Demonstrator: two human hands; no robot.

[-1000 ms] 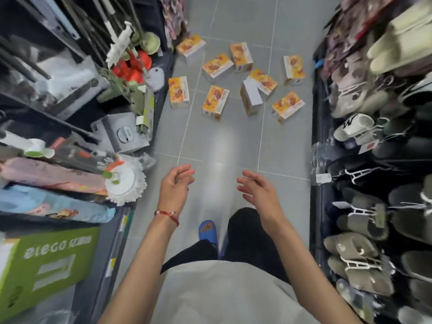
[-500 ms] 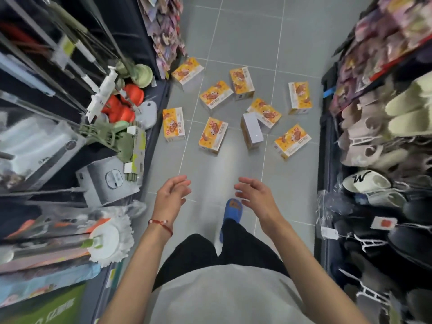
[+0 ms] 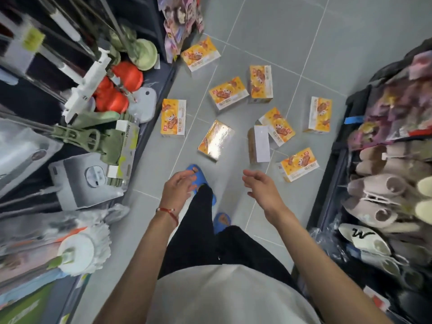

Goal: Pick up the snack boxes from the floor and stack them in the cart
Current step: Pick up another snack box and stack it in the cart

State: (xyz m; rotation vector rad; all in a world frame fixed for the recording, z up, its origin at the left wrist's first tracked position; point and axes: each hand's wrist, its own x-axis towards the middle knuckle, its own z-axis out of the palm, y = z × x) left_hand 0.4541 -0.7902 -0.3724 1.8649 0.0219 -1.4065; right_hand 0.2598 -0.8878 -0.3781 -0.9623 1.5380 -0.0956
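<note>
Several yellow-orange snack boxes lie scattered on the grey tiled floor ahead of me. The nearest are a glare-lit box [image 3: 215,140], a box showing its white side [image 3: 259,144] and one at the right [image 3: 299,164]. Another box [image 3: 173,117] lies by the left shelf, and more lie farther off [image 3: 228,93]. My left hand [image 3: 177,188] and my right hand [image 3: 261,186] hover above the floor just short of the nearest boxes, fingers loosely curled, holding nothing. No cart is in view.
The aisle is narrow. A shelf of mops and cleaning tools [image 3: 88,127] lines the left side. A rack of slippers [image 3: 383,197] lines the right. My feet in blue sandals [image 3: 198,177] stand on the tiles just behind the boxes.
I have walked forward along the aisle, so the boxes are now much closer, just beyond my hands. Both hands stay held out and hold nothing.
</note>
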